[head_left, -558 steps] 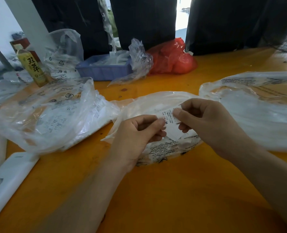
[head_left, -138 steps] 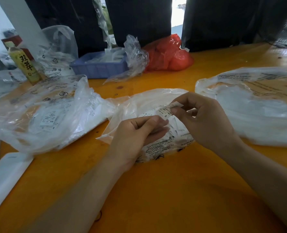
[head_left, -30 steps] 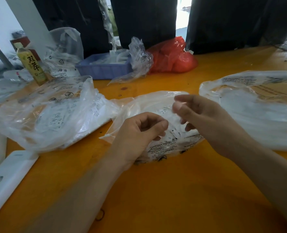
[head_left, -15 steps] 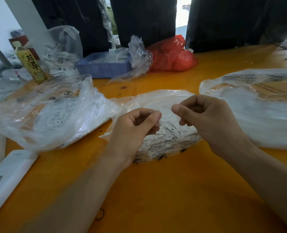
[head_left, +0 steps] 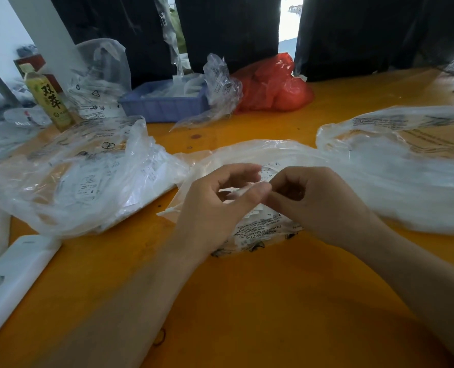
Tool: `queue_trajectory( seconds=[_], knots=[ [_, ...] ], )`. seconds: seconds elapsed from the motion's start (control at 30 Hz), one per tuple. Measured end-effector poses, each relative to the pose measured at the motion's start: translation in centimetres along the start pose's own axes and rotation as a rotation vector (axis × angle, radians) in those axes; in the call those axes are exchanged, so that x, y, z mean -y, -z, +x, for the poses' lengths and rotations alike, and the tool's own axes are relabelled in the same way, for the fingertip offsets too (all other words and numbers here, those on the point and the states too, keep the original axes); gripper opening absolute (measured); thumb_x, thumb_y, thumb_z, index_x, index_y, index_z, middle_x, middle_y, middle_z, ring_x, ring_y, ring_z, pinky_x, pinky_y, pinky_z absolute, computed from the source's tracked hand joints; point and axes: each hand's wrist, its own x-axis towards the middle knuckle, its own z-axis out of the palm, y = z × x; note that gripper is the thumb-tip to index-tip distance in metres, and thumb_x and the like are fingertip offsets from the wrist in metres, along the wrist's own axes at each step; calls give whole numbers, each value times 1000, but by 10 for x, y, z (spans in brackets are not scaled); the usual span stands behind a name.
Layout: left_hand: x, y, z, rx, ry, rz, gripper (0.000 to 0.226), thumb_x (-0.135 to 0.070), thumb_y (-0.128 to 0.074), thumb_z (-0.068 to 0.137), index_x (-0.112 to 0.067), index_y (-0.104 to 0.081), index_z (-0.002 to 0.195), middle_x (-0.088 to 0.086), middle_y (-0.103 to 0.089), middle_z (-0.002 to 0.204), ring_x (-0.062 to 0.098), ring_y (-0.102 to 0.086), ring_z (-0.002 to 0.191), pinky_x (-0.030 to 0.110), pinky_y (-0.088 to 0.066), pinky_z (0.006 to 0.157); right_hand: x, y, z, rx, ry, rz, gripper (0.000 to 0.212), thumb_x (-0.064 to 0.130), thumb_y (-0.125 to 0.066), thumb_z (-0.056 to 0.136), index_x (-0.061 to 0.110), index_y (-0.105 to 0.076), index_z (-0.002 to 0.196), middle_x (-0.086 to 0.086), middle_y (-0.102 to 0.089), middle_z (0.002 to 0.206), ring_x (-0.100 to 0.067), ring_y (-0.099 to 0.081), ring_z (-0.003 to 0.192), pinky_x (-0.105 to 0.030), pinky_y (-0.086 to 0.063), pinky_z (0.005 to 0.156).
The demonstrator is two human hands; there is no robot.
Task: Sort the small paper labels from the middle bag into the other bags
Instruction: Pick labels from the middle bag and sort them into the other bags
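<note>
Forearms fill the bottom of the frame, rising from both lower corners over the orange tabletop [head_left: 247, 301] to meet at centre. The left hand [head_left: 215, 205] has its thumb and forefinger curled toward each other, and the right hand [head_left: 316, 203] has its fingers bent in against them; they seem to pinch a small white paper label [head_left: 243, 189] between them, though blur there makes the hold uncertain. At the lower left edge lies a white rounded plastic case [head_left: 13, 282].

Directly under the hands sits the middle clear plastic bag [head_left: 260, 229], printed with black warning text and holding a loose heap of more labels. Left of centre lies a larger crumpled clear bag [head_left: 82, 181] with labels visible inside; at the right edge lies another clear bag [head_left: 406, 176], its contents whitish and hard to read.

The labels look featherlight, thin and limp, likely to cling together or to the slick film, so each is best taken by one edge with the fingertips and peeled off the pile singly. The bags are soft and slippery and would slide if tugged.

Farther back, toward the upper left, stand a green tea bottle [head_left: 48, 96] and a blue plastic tray [head_left: 164, 107]; a red plastic bag [head_left: 271, 86] sits at upper centre before dark curtains [head_left: 366, 33].
</note>
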Motion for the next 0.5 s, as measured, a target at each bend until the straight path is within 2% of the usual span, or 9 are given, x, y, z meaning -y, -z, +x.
queue_trajectory(
  seconds=[0.1, 0.2, 0.3, 0.4, 0.5],
  knots=[
    [0, -1, 0, -82, 1, -44, 5, -33, -78, 95, -32, -82, 96, -12, -81, 92, 4, -75, 92, 17, -58, 82, -1, -2, -1, -7, 9, 17, 15, 50, -72, 85, 36, -73, 80, 19, -70, 71, -4, -64, 61, -16, -48, 51],
    [0, 1, 2, -148, 71, -151, 7, -33, -76, 95, -29, -82, 93, -5, -82, 90, 6, -76, 89, 18, -59, 81, -2, 1, 1, -86, -19, 187, 16, 46, -74, 85, 32, -76, 78, 14, -74, 73, -1, -64, 60, -12, -48, 54],
    [-2, 2, 3, -192, 148, -285, 17, -43, -78, 85, -28, -83, 90, -1, -82, 92, 8, -76, 87, 19, -58, 77, -2, 6, 3, -188, -63, 305, 16, 44, -74, 87, 30, -76, 80, 10, -75, 78, 0, -62, 62, -14, -51, 58],
    [-2, 2, 3, -142, 132, -265, 26, -50, -78, 79, -28, -84, 91, 0, -82, 93, 9, -76, 87, 19, -58, 77, 1, 6, 2, -124, -56, 305, 14, 47, -72, 88, 33, -76, 90, 8, -75, 83, -7, -64, 68, -20, -54, 64],
    [-3, 0, 1, -98, 108, -224, 27, -52, -77, 81, -29, -84, 94, -1, -82, 93, 10, -75, 87, 23, -60, 81, 3, 1, 1, -82, -26, 245, 15, 46, -73, 87, 32, -76, 86, 5, -72, 75, -13, -61, 62, -20, -48, 55]
  ],
)
